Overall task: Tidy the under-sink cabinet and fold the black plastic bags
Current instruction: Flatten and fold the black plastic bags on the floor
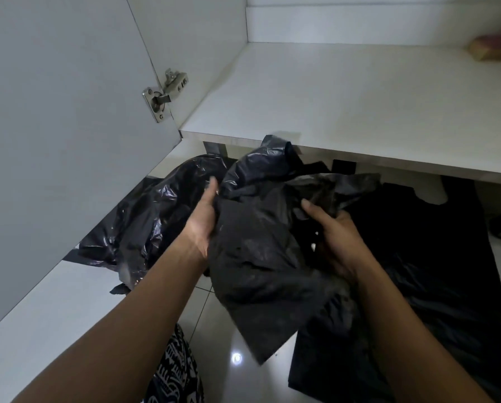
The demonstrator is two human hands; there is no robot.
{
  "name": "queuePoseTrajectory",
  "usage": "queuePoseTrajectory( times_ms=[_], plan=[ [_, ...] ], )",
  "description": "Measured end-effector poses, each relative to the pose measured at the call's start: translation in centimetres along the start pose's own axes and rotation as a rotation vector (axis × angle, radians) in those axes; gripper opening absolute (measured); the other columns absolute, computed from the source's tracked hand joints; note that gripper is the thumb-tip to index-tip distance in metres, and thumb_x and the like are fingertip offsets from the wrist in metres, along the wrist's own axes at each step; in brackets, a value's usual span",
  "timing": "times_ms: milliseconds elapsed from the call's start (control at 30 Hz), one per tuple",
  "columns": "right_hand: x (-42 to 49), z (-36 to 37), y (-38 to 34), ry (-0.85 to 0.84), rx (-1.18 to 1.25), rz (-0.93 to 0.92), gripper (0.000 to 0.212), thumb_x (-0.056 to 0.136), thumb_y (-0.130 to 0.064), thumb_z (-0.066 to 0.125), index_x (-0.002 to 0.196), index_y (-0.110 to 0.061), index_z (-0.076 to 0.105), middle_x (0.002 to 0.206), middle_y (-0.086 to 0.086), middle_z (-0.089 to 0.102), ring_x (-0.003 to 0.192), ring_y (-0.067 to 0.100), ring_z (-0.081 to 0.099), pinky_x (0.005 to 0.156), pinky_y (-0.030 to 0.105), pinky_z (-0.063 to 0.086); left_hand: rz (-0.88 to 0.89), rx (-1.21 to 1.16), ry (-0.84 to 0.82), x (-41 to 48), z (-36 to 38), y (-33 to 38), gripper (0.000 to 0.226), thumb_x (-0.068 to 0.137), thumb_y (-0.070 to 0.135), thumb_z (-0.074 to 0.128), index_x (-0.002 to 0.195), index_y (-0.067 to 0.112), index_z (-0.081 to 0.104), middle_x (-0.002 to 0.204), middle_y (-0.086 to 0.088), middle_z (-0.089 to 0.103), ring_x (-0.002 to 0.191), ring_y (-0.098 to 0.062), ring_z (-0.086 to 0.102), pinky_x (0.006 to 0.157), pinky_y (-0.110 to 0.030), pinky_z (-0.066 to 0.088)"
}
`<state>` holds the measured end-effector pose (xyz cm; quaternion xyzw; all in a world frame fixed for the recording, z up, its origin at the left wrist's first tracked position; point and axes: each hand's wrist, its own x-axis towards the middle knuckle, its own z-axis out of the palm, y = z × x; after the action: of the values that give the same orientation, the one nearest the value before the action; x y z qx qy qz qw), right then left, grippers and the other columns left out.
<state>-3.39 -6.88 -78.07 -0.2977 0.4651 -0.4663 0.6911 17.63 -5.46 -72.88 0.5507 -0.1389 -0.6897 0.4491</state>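
A crumpled black plastic bag [260, 242] hangs between my two hands in front of the cabinet. My left hand [202, 219] grips its left side, thumb on top and fingers hidden behind the plastic. My right hand [336, 237] holds the bag's right side with fingers curled into the folds. A shiny heap of black bags [144, 216] lies on the floor to the left, under the open door. Another black bag [435, 271] lies spread flat on the floor tiles to the right. The cabinet floor [345, 97] is white and bare in front of me.
The open cabinet door [54, 126] stands at the left with a metal hinge [163, 94]. A yellowish object [490, 49] sits at the cabinet's far right back. Glossy white floor tiles [228, 344] lie below, and patterned black-and-white cloth [176, 373] shows near my left arm.
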Motion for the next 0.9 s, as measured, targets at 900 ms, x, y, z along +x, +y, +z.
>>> queuePoseTrajectory(
  times_ms=[900],
  plan=[
    [-7.3, -23.2, -2.2, 0.415, -0.589, -0.182, 0.089, 0.079, -0.031, 0.080, 0.148, -0.045, 0.026, 0.149, 0.001, 0.043, 0.129, 0.018, 0.051, 0.107, 0.043, 0.043, 0.223, 0.690, -0.128, 8.0, 10.0, -11.5, 0.047, 0.083, 0.012, 0.081, 0.122, 0.027, 0.060, 0.107, 0.009, 0.065, 0.095, -0.009, 0.066, 0.085, -0.026, 0.058]
  ],
)
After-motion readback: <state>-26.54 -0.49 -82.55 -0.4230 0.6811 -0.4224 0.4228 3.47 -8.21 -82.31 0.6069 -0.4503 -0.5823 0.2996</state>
